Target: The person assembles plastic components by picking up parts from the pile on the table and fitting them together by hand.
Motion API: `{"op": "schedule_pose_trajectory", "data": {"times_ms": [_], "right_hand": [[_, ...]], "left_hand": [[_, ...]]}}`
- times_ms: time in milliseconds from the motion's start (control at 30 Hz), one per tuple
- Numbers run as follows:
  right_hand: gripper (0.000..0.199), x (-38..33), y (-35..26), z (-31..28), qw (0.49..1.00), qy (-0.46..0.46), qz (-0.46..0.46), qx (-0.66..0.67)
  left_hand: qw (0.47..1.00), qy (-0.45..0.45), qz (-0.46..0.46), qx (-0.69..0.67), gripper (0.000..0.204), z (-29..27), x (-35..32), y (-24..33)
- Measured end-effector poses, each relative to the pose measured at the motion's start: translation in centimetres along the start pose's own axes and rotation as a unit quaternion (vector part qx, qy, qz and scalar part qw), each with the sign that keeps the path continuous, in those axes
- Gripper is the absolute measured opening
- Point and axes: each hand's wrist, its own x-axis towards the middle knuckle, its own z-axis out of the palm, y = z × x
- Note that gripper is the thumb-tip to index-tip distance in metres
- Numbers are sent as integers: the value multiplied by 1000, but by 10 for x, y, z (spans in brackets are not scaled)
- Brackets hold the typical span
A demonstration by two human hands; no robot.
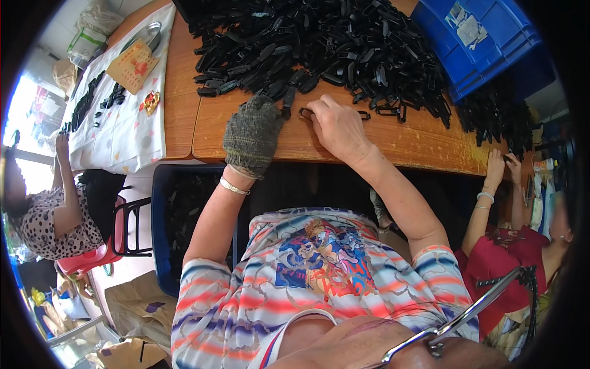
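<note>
My left hand [252, 136] wears a dark grey-green knitted glove. Its fingers are curled closed, and a small black plastic part [286, 112] shows at the glove's right edge, partly hidden. Just to the right, my bare right hand [335, 126] rests low over the wooden table, thumb and fingers pinched on a black plastic frame-shaped piece [305, 113]. More black pieces [387, 111] lie on the wood beside my right knuckles. Beyond both hands spreads a large heap of similar black plastic parts [319, 43].
A blue plastic crate [485, 43] stands at the far right. Below the table edge at left is a blue bin [161, 234] with dark parts. One person [67, 209] sits left by a cloth-covered table [132, 132]; another person [504, 258] works close on my right.
</note>
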Motion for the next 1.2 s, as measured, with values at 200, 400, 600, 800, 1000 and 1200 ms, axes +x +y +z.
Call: {"op": "schedule_pose_trajectory", "data": {"times_ms": [200,400,600,800,1000,1200], "right_hand": [[16,8,-13,-4,998,32,19,52],[26,4,-50,-1,980,144,-5,140],[35,-9,-55,1,925,99,63,361],[27,-7,-59,-9,846,94,165,499],[30,-5,-59,-11,920,133,59,364],[33,-9,-55,-10,930,109,51,348]], "left_hand": [[973,6,-129,-193,18,4,-11,2],[767,25,-314,-558,29,-6,-14,26],[727,15,-331,-602,32,-13,-19,26],[714,8,-325,-620,33,-12,-20,24],[716,8,-321,-620,33,-13,-20,25],[748,0,-305,-590,31,-14,-26,28]]}}
